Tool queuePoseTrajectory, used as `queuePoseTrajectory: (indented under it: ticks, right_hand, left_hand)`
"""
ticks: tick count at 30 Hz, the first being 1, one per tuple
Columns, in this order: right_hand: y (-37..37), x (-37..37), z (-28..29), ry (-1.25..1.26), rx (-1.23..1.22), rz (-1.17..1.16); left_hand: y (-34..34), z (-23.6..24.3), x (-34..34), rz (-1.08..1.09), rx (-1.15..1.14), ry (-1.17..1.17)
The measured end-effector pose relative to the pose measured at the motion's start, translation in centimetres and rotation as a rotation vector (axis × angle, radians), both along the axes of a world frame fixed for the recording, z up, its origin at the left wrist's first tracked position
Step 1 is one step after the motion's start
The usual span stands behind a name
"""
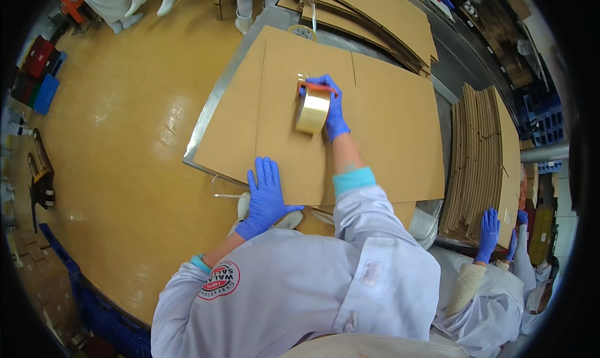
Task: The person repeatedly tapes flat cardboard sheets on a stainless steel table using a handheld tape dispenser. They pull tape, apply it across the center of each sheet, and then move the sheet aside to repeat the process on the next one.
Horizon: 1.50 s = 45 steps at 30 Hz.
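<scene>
A large flat cardboard sheet [387,139] with cut slits lies on the metal table [213,108]. My right hand [330,111], in a blue glove, is closed round an orange-handled tape dispenser [319,87] with a wide roll of clear tape [312,115]. The dispenser is over the upper middle of the sheet. My left hand [265,198], also gloved, lies open on the sheet's near edge, fingers pointing away from me and thumb out to the right.
More cardboard [369,17] and a tape roll [301,31] lie behind. A co-worker's gloved hands [489,233] touch a folded carton stack [475,158] at right. People's boots [165,1] appear top left. A pallet jack [40,176] and crates [40,70] are left.
</scene>
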State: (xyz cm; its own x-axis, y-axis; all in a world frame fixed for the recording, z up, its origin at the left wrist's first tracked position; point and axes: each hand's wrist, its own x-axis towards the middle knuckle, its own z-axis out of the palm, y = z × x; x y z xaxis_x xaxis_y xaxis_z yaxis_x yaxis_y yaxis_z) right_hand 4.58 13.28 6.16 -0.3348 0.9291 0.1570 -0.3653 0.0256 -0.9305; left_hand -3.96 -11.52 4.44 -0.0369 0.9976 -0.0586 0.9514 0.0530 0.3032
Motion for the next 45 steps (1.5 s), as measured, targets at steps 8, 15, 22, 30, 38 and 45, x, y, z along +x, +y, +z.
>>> queuePoseTrajectory:
  ticks: [8,15,22,30,38,45]
  right_hand:
    - [-15.3,5.2,0.3,-0.39,0.076,-0.052]
    - [-7.4,5.8,4.0,0.075,-0.669,0.586]
    - [-17.0,10.2,5.4,0.463,-0.054,0.11]
    - [-19.9,16.1,5.3,0.561,0.094,-0.304]
    - [-25.2,24.6,6.6,0.566,0.299,-0.621]
    - [-37.5,31.8,7.6,0.355,0.394,-1.012]
  left_hand:
    - [0.3,0.0,-0.1,0.0,0.056,0.016]
    - [0.5,2.3,-1.0,-0.069,-0.065,-0.045]
    - [5.9,-2.7,-6.7,0.69,0.198,-1.159]
    - [7.9,4.5,-4.3,0.318,-0.384,-1.693]
    - [7.5,10.3,-1.7,0.113,-0.142,-1.839]
    - [8.0,16.4,2.8,-0.091,0.018,-2.001]
